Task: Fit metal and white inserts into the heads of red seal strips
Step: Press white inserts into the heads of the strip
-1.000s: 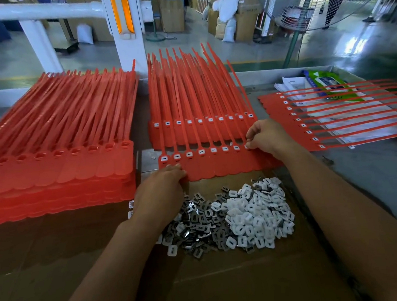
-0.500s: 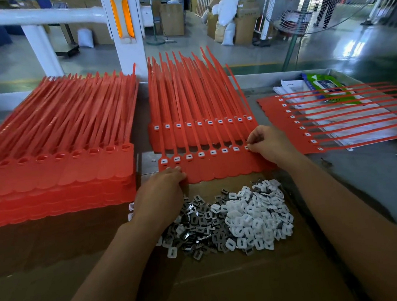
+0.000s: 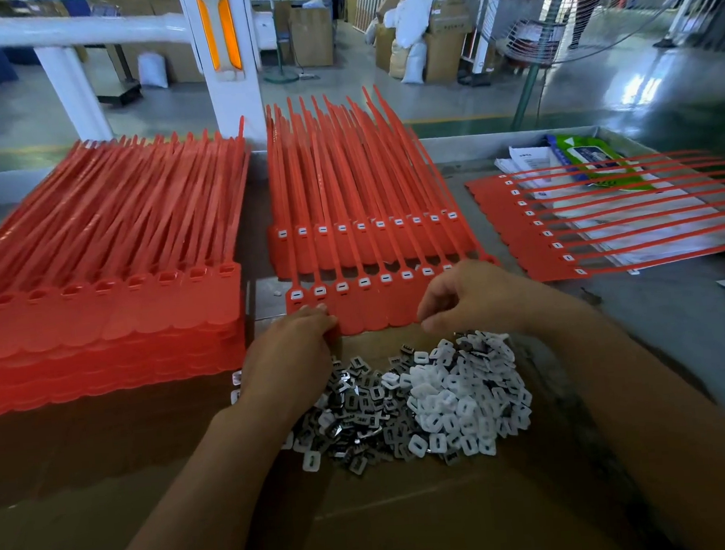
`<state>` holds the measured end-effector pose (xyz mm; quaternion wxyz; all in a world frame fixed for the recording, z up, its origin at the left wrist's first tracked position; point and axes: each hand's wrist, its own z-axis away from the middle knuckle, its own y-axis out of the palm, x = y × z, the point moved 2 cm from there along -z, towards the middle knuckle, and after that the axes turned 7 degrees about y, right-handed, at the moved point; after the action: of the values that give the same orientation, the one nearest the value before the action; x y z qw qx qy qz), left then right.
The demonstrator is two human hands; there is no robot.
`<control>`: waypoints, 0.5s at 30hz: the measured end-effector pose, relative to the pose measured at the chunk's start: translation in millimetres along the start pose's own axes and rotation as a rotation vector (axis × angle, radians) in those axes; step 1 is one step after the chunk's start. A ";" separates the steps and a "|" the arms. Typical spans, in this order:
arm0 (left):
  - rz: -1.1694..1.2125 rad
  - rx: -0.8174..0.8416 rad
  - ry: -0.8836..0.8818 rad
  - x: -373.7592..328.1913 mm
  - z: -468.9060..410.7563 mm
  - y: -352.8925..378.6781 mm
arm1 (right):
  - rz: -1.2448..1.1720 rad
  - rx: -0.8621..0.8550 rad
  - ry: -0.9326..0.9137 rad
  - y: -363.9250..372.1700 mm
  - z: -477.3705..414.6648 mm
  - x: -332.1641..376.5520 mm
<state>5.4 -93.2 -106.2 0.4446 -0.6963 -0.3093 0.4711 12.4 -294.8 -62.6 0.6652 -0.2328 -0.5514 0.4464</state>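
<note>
Two heaps of inserts lie touching on the cardboard [image 3: 417,524]: metal inserts [image 3: 355,415] on the 9 o'clock side, white inserts [image 3: 463,397] on the 3 o'clock side.

At 12 o'clock from the heaps lies the front sheet [image 3: 364,314], a row of joined red strips with tails running away toward 12. The heads [image 3: 296,295] that show along it each carry a white insert; the ones at its 3 o'clock end are hidden behind the right hand [image 3: 463,296].

The left hand [image 3: 288,351] grasps the front sheet's near corner at 9 o'clock, with bent fingertips on top and the thumb at the edge.

The right hand hangs over the sheet's 3 o'clock half, knuckles up and fingers curled under. Whether they grip anything cannot be told.

Just behind the front sheet, at 12 o'clock, a middle stack [image 3: 349,241] of red sheets also has white in its heads.

At 9 o'clock a tall left stack [image 3: 105,306] shows open, unfilled heads.

At 3 o'clock on the grey table [image 3: 662,314], a right sheet [image 3: 523,234] lies turned, with its heads toward the middle and its tails pointing to 3 o'clock. It lies over papers [image 3: 530,159] and a green packet [image 3: 587,154].

A white post [image 3: 228,67] rises beyond the table at 12 o'clock.
</note>
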 end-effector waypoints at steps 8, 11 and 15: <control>0.001 -0.002 -0.002 1.3 -1.1 1.2 | 0.248 0.047 0.011 19.0 -0.3 11.8; 0.002 -0.003 0.000 1.3 -0.8 1.3 | 0.257 0.030 0.005 21.1 -0.5 12.7; 0.002 -0.011 0.000 0.8 -0.6 0.8 | 0.238 0.055 0.007 21.2 -0.1 11.8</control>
<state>6.3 -93.1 -107.1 0.4402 -0.6992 -0.3111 0.4697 5.2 -274.3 -73.4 0.6155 -0.2798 -0.5050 0.5365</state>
